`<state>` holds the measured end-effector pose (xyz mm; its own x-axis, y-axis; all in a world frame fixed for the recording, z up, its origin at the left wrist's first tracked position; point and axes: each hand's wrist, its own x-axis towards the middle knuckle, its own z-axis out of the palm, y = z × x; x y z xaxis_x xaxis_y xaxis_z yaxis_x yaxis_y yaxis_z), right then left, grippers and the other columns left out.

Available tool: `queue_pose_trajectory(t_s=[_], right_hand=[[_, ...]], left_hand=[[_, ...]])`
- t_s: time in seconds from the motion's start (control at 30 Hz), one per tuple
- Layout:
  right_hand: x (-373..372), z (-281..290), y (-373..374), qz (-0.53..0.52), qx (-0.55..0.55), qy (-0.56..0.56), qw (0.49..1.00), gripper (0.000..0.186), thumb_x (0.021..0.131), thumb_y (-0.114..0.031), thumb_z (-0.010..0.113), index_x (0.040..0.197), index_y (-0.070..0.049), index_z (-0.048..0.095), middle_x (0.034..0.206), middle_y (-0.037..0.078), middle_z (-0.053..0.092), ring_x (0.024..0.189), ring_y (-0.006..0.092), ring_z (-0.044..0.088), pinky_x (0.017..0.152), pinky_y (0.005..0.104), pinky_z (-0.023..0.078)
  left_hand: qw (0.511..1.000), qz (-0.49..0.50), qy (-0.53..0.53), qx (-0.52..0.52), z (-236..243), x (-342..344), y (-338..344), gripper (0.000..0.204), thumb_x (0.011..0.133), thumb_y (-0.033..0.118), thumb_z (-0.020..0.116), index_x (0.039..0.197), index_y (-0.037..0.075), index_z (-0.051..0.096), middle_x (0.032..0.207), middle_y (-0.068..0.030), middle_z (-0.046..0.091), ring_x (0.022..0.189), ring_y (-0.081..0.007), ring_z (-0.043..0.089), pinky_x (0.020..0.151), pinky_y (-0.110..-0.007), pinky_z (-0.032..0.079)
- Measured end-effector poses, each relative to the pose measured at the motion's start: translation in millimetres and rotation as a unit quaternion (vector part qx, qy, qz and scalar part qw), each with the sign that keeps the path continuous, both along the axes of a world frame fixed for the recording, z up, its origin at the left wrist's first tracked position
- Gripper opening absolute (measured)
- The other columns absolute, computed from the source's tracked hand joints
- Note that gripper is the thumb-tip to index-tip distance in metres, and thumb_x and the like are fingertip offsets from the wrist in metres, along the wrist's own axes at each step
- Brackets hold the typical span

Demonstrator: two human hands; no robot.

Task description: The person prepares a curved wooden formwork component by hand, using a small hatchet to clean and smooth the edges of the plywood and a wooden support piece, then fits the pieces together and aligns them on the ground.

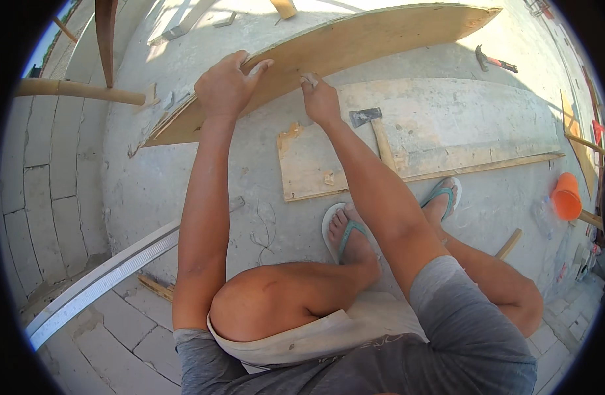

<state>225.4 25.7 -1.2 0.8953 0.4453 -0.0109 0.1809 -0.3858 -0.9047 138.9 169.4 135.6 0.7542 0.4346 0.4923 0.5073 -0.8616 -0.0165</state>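
A long plywood board (381,49) stands tilted on its edge across the far side in front of me. My left hand (225,85) is closed on its upper edge, the thumb lying on the near face. Close to that face is my right hand (321,100), its fingers curled into a pinch; what they hold, if anything, is too small to make out. Below it, a second, pale-stained board (460,122) lies flat on the concrete floor. A hatchet (382,141) with a wooden handle rests on this board, just right of my right wrist.
A claw hammer (497,62) lies at the far right. An orange plastic container (566,197) and a clear plastic bag (543,216) are on the right. A long metal bar (105,289) crosses the lower left, near a block wall (36,191). A bamboo pole (85,91) juts in at left.
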Motion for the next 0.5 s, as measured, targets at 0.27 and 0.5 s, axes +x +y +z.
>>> queue_pose_trajectory(t_s=[0.27,0.5], right_hand=[[-37.7,13.0,-193.2,-0.018,-0.296,-0.164,0.941,0.058,0.080,-0.031,0.078,0.128,-0.006,0.056,0.122,0.019,0.059,0.110,0.0388,0.060,0.091,0.0478,0.051],[-73.8,-13.3,-265.4,-0.008,-0.302,-0.076,0.950,0.063,0.082,-0.027,0.076,0.134,-0.001,0.052,0.112,0.019,0.062,0.099,0.0371,0.064,0.089,0.0450,0.052]], left_hand=[[0.998,0.050,0.038,-0.012,18.7,9.9,25.6,0.072,0.076,0.085,0.057,0.103,0.021,0.078,0.073,-0.0045,0.073,0.069,-0.0240,0.073,0.054,-0.038,0.053],[0.994,0.030,0.048,-0.092,16.3,6.7,35.3,0.079,0.078,0.090,0.049,0.104,0.022,0.079,0.077,-0.0044,0.075,0.073,-0.0237,0.073,0.060,-0.038,0.055]])
